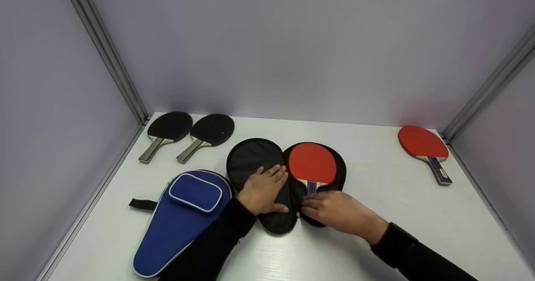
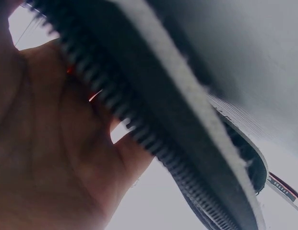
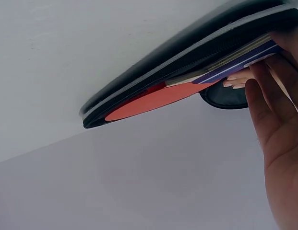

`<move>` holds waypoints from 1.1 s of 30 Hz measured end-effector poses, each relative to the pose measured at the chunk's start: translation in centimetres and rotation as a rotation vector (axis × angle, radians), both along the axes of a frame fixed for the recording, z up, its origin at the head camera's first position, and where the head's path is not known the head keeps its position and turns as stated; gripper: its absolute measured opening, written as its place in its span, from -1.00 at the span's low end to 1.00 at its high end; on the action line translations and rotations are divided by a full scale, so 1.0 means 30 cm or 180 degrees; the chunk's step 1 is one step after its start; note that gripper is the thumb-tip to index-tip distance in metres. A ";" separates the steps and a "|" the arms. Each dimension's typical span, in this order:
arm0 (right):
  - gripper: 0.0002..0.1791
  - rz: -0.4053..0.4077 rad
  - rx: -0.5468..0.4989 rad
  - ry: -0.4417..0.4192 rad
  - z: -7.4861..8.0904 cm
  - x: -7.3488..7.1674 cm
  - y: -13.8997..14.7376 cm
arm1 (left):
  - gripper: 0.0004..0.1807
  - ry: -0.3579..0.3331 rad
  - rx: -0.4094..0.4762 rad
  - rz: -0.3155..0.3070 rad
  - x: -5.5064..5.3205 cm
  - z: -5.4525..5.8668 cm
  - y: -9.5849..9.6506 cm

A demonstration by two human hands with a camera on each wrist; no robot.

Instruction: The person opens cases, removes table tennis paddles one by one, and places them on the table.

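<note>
A black zip case [image 1: 255,151] lies unfolded in the middle of the table, its two halves side by side. In the right half rests a table tennis paddle [image 1: 312,164], red face up, handle toward me. My left hand [image 1: 264,191] lies on the left half with its fingers stretched out; in the left wrist view the case's zip teeth [image 2: 115,103] cross beside the palm. At the paddle's handle [image 3: 240,64], my right hand [image 1: 336,211] holds on with its fingers, which hide its lower end in the head view.
A blue paddle bag [image 1: 184,222] with a front pocket and black strap [image 1: 143,204] lies at the left, partly under my left sleeve. Behind it are two black-faced paddles [image 1: 170,126] [image 1: 213,129]. Another red paddle [image 1: 423,142] lies far right. Grey walls enclose the table.
</note>
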State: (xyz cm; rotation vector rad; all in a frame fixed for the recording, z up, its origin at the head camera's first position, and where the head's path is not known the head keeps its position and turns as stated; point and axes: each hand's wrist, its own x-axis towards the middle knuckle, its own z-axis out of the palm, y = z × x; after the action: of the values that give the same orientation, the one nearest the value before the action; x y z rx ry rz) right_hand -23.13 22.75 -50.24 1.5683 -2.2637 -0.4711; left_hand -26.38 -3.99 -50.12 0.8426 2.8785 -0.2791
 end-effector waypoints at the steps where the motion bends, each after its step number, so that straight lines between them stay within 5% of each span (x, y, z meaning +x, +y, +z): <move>1: -0.59 0.0027 -0.0018 0.0024 0.001 -0.001 0.002 | 0.19 -0.0023 0.0058 0.0000 -0.004 -0.006 -0.002; 4: -0.62 0.0092 -0.0065 0.0096 0.006 -0.001 0.009 | 0.20 -0.0003 0.0081 -0.0025 -0.016 -0.019 -0.002; 16: -0.65 0.0129 -0.0181 0.0287 0.033 -0.001 0.021 | 0.15 0.0040 -0.0114 -0.0008 0.016 0.027 0.005; 24: -0.59 0.0166 -0.0362 0.0424 0.043 -0.005 0.026 | 0.20 -0.0040 0.0175 -0.0006 -0.028 -0.042 -0.002; 33: -0.60 0.0171 -0.0841 0.0654 0.058 -0.016 0.022 | 0.15 0.0140 -0.0064 -0.0044 0.020 0.025 0.004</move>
State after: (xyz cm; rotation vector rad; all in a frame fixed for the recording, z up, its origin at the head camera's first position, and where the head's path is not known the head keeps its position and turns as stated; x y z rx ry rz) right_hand -23.61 23.42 -48.50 1.3777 -2.0302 -0.2895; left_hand -25.77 -3.86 -49.36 0.8639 2.9063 -0.3318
